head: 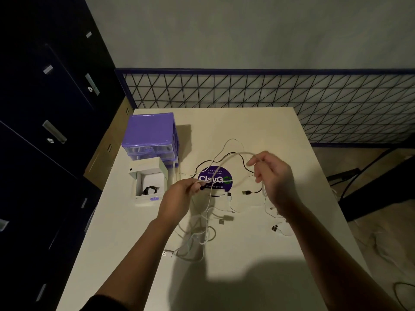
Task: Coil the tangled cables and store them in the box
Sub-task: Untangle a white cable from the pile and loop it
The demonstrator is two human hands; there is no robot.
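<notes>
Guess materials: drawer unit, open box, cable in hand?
Drawer unit: looks like moulded plastic, glossy purple top, see-through drawer fronts. Open box: likely matte white cardboard, thin straight walls and a hinged lid; plastic not ruled out. White cable, held by the left hand and right hand: smooth, flexible jacket, probably rubbery plastic, since it arcs softly between them.

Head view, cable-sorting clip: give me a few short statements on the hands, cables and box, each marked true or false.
1. Both hands hold one white cable above the pale tabletop. True; left hand, right hand.
2. The small white open box is empty. False: a dark coiled item lies inside.
3. A thin black cable lies on the table. True.
4. The purple plastic drawer unit stands right of the round purple sticker. False: left of it.
</notes>
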